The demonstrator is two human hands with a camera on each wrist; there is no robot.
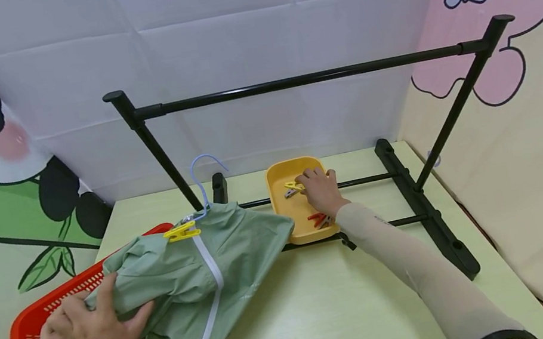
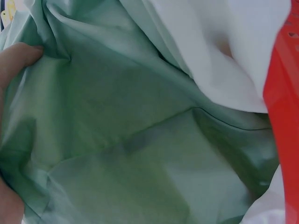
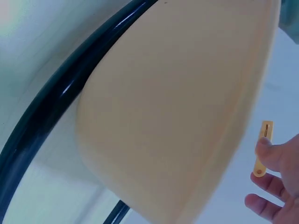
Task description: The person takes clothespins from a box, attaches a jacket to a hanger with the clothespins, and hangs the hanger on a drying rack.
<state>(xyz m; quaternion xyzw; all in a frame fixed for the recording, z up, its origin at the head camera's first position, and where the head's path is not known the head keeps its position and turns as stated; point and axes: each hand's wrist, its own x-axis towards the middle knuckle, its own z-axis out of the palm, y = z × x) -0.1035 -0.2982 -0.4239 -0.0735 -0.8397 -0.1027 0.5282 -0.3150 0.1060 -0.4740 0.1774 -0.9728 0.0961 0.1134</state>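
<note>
A green garment (image 1: 178, 289) with a white stripe hangs over the edge of the red basket (image 1: 33, 332). A blue hanger hook (image 1: 196, 176) rises from its top, and a yellow clothespin (image 1: 182, 232) is clipped there. My left hand (image 1: 95, 331) grips the cloth at the basket side; in the left wrist view, green folds (image 2: 112, 112) fill most of the picture. My right hand (image 1: 322, 189) is over the yellow tray (image 1: 299, 228). In the right wrist view it pinches a yellow clothespin (image 3: 264, 148) between thumb and finger, beyond the tray wall (image 3: 163, 112).
A black rack stands on the pale table (image 1: 295, 304), its top bar (image 1: 310, 79) spanning above the tray. The tray sits on the rack's lower bars. Red clothespins (image 1: 318, 220) lie in it. White cloth (image 2: 243, 56) shows beside the green garment in the basket.
</note>
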